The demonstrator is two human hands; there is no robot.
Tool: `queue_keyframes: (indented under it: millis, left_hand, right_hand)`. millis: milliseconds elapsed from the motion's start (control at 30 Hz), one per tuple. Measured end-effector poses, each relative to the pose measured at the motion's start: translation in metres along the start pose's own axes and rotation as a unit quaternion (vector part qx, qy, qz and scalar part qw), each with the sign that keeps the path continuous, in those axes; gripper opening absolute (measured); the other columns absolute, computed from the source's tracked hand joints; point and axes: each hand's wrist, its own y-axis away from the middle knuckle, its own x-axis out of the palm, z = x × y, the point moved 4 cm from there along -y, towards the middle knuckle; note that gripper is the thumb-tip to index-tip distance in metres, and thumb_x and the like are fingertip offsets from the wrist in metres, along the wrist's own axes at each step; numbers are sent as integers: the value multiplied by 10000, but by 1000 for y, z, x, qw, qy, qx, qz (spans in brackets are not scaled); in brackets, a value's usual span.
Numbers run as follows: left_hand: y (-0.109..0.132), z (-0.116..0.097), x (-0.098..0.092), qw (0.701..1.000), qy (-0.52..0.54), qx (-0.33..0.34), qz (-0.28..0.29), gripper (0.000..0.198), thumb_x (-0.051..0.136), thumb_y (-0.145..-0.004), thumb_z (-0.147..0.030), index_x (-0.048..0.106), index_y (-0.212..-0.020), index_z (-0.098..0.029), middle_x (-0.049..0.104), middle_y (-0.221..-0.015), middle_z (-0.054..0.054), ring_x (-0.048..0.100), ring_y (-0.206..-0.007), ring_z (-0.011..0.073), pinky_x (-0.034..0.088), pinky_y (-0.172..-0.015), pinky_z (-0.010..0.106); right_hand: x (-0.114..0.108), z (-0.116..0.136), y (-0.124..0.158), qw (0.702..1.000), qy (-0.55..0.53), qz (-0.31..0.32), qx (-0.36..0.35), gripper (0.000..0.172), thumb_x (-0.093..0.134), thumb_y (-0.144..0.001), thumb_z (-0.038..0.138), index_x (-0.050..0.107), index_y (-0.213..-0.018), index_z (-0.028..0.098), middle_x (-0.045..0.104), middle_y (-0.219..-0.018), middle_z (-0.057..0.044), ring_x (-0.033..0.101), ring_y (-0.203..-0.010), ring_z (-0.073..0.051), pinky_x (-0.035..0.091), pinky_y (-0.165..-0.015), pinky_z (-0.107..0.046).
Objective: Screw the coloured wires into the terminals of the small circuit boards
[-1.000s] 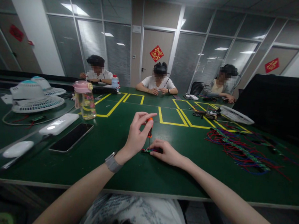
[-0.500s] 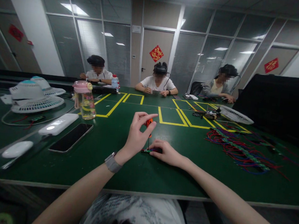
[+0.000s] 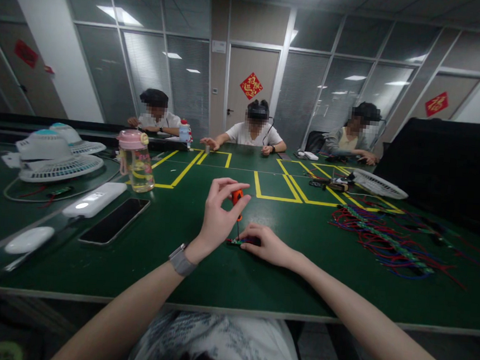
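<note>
My left hand (image 3: 221,212) is closed around the orange handle of a small screwdriver (image 3: 237,195), with thumb and fingers curved about it. The screwdriver stands nearly upright, its thin dark shaft pointing down at a little green circuit board (image 3: 235,242) on the table. Whether the tip sits in a screw is too small to tell. My right hand (image 3: 265,245) rests on the table and pinches the right end of that board, where dark wires show under the fingers. Those fingers partly hide the board.
Many wired circuit boards (image 3: 386,237) lie in a row on the right, near a white fan grille (image 3: 380,184) and a black screen (image 3: 446,170). A phone (image 3: 115,221), a power bank (image 3: 94,200), a pink-lidded bottle (image 3: 134,162) and fans (image 3: 59,156) stand left. Three people sit opposite.
My left fingers have shifted slightly around the screwdriver handle, showing more of it. My right hand and the board stay put. The person opposite has moved a hand out to the left.
</note>
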Motion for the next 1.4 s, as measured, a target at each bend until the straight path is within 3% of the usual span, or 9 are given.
queue_keyframes:
  millis: [133,233,400,633,833,1000,1133,1233,1400]
  left_hand:
    - [1,3,4,998,47,-18,40,294,457,-956,-272,640,-1184,-244,547,-1304,77,520,-1228,203,483,-973,342]
    - [3,7,7,992,102,-52,50,345,409,-973,-268,580,-1271,-236,551,-1348,75,549,-1221,207,511,-958,345]
    - [3,7,8,987,131,-81,39,317,486,-943,-289,607,-1223,-203,622,-1251,94,650,-1051,198,563,-839,310]
    - [2,0,3,1000,22,-10,17,218,643,-848,-272,695,-1056,-233,592,-1011,46,602,-903,151,508,-806,271]
    - [2,5,6,997,62,-29,47,315,444,-962,-273,620,-1222,-256,559,-1262,68,545,-1181,192,460,-1005,353]
    - [5,10,13,976,175,-100,79,386,432,-966,-302,510,-1338,-238,556,-1339,100,644,-1049,192,570,-856,341]
    - [4,6,10,988,118,-76,57,320,567,-900,-291,614,-1209,-225,624,-1121,74,642,-926,163,561,-760,267]
    - [2,2,5,999,33,-23,31,243,663,-835,-286,691,-1072,-242,556,-1000,41,588,-898,147,521,-769,251]
    - [2,3,5,998,32,-15,47,296,492,-941,-307,649,-1189,-265,534,-1152,63,558,-1073,170,470,-936,304]
  right_hand:
    - [0,0,0,1000,-3,0,0,156,644,-840,184,710,-979,164,647,-926,-57,616,-843,-169,493,-814,-308]
    - [0,0,0,1000,-7,1,-3,157,646,-836,173,709,-979,158,644,-925,-59,618,-844,-170,494,-808,-305]
    - [0,-1,0,1000,-7,2,-11,160,643,-838,170,710,-983,160,639,-911,-54,614,-841,-168,490,-798,-298]
    - [0,0,0,1000,-7,0,-12,150,640,-843,185,710,-975,167,633,-902,-50,607,-824,-164,491,-788,-297]
    - [0,0,0,1000,-9,3,-7,165,638,-842,172,712,-988,151,630,-905,-56,610,-829,-167,488,-790,-296]
    - [-2,2,0,1000,-7,8,-2,165,640,-842,179,711,-988,156,631,-917,-56,610,-840,-168,489,-801,-297]
    - [-2,4,0,1000,0,7,-4,166,638,-842,175,711,-990,154,629,-907,-56,603,-820,-164,490,-781,-289]
    - [-1,3,0,1000,3,5,-4,162,640,-840,163,710,-986,151,629,-913,-58,604,-825,-163,488,-782,-289]
    - [0,0,0,1000,3,3,-10,161,645,-840,169,709,-987,149,633,-912,-59,610,-829,-166,486,-783,-292]
